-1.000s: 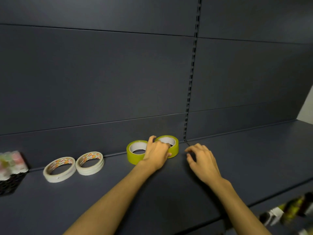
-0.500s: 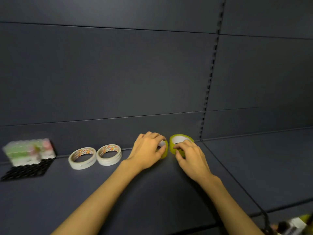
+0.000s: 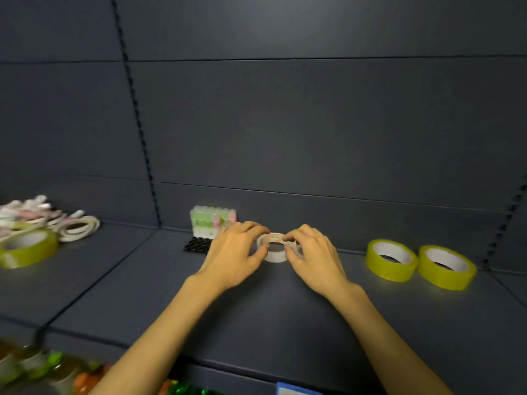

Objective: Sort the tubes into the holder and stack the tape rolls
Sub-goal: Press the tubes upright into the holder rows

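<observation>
White tape roll (image 3: 274,250), near the shelf's (image 3: 285,315) back edge, is now being pinched by both the left hand (image 3: 233,256) and right hand (image 3: 315,259), which have left the yellow rolls (image 3: 392,259) lying toward the right edge.

Open shelf (image 3: 271,309) before my hands; tube holder (image 3: 212,223) stands left, two yellow tape rolls (image 3: 390,259) right

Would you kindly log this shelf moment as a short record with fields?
left hand: left hand grips the white tape roll
right hand: right hand holds the same roll's other side
yellow tape rolls: two lie flat, side by side, to the right
tube holder: black holder with pastel tubes behind the left hand
far left: another yellow roll
</observation>
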